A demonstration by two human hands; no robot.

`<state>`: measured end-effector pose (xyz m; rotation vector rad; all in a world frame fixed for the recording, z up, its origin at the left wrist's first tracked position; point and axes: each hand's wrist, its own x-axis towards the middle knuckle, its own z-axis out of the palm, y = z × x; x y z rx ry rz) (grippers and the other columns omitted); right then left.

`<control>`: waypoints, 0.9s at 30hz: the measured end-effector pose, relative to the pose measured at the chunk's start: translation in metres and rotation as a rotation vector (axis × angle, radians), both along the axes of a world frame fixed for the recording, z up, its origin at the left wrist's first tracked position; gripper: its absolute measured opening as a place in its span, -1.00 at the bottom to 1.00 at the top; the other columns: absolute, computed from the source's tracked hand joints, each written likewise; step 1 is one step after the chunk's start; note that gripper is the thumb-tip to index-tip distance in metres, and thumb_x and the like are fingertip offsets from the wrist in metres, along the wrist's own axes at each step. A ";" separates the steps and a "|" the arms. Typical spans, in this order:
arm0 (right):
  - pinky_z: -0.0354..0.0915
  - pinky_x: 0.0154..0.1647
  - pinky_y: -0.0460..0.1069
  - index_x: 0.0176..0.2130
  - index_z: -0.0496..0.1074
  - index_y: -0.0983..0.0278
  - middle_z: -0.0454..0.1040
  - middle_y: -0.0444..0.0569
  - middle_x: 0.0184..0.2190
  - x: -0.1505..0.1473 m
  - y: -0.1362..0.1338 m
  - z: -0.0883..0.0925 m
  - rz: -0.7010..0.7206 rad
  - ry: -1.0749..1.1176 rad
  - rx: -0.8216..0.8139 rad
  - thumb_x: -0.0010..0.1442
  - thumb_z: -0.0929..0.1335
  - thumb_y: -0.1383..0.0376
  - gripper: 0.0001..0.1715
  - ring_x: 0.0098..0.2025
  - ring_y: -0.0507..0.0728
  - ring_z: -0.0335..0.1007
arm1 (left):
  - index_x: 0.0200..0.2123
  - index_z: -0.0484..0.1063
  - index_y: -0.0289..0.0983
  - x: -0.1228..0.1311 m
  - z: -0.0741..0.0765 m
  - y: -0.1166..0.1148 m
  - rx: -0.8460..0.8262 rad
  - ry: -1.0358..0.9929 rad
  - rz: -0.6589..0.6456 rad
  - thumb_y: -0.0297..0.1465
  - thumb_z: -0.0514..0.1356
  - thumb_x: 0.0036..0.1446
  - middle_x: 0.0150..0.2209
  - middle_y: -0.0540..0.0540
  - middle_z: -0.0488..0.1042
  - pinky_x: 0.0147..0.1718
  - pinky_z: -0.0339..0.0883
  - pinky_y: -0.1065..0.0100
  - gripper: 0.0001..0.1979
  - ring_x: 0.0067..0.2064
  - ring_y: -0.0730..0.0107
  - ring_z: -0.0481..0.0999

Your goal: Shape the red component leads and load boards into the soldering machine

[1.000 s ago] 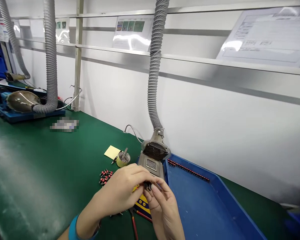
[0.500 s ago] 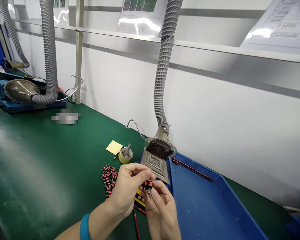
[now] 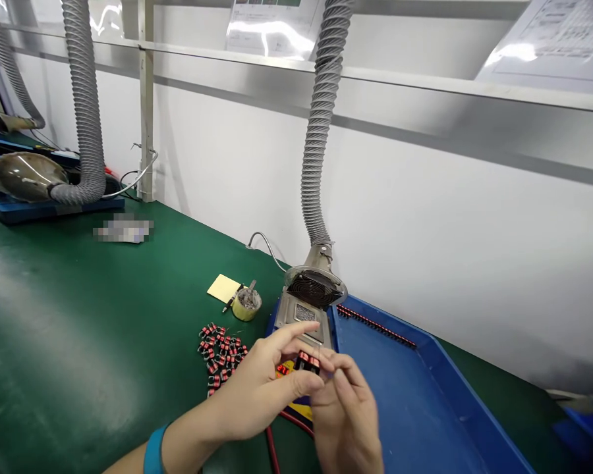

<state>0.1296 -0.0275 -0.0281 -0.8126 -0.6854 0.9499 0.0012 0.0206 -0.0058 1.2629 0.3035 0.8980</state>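
Note:
A small coil part (image 3: 308, 361) with red copper-coloured windings and dark ends is pinched between the thumb and fingers of my left hand (image 3: 264, 385). A teal band circles that wrist. My right hand (image 3: 348, 411) is closed just right of the part, its thumb and forefinger pressed together at the part's edge. What lies between those fingertips is too small to make out. Several similar red coil parts (image 3: 222, 355) lie in a loose pile on the green bench, left of my hands. Behind the hands is a metal plate (image 3: 304, 313), partly covered by my fingers.
A fume hood (image 3: 316, 286) on a grey hose hangs over the plate. On the right, a blue tray (image 3: 405, 395) holds a row of coils (image 3: 375, 326) along its back wall. A yellow tub (image 3: 247, 304), pen and yellow notepad (image 3: 223, 288) stand behind the pile. Red cables (image 3: 273, 451) run below.
Both hands have shifted slightly right with the coil part. The left hand's grip has opened out around it, its forefinger now extended, and the right fingertips have moved to the part's right side.

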 end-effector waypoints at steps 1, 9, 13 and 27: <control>0.40 -0.26 -0.12 -0.36 0.55 0.16 0.47 -0.11 -0.36 0.006 -0.002 0.002 -0.030 -0.082 0.030 -0.01 0.53 0.15 -0.80 -0.29 0.05 0.44 | 0.17 0.29 -0.16 -0.002 0.001 0.000 -0.027 -0.008 -0.056 -0.41 0.28 0.13 -0.13 -0.08 0.54 0.02 0.31 0.28 -0.48 -0.03 0.29 0.50; 0.34 -0.39 -0.09 -0.35 0.58 0.18 0.37 -0.08 -0.46 0.012 -0.016 0.009 0.042 -0.536 0.021 0.17 0.42 0.15 -0.83 -0.41 0.06 0.36 | 0.17 0.27 -0.11 -0.013 0.005 0.004 -0.043 0.127 -0.192 -0.48 0.34 0.03 -0.18 -0.06 0.53 -0.11 0.36 0.30 -0.37 -0.09 0.26 0.52; 0.27 -0.45 -0.14 -0.42 0.53 0.20 0.32 -0.13 -0.51 0.006 -0.015 0.007 -0.019 -0.553 0.054 0.20 0.41 0.21 -0.82 -0.47 0.00 0.27 | 0.15 0.30 -0.08 -0.015 0.009 0.003 0.004 0.188 -0.193 -0.49 0.33 0.05 -0.19 -0.02 0.54 -0.09 0.33 0.34 -0.41 -0.07 0.32 0.51; 0.22 -0.55 -0.19 -0.46 0.53 0.19 0.32 -0.19 -0.58 -0.006 -0.009 0.005 -0.098 -0.376 0.116 0.16 0.45 0.22 -0.82 -0.56 -0.06 0.22 | 0.10 0.32 -0.13 -0.013 0.007 0.000 0.078 0.166 -0.159 -0.52 0.23 0.10 -0.19 -0.02 0.50 -0.08 0.29 0.29 -0.52 -0.11 0.34 0.46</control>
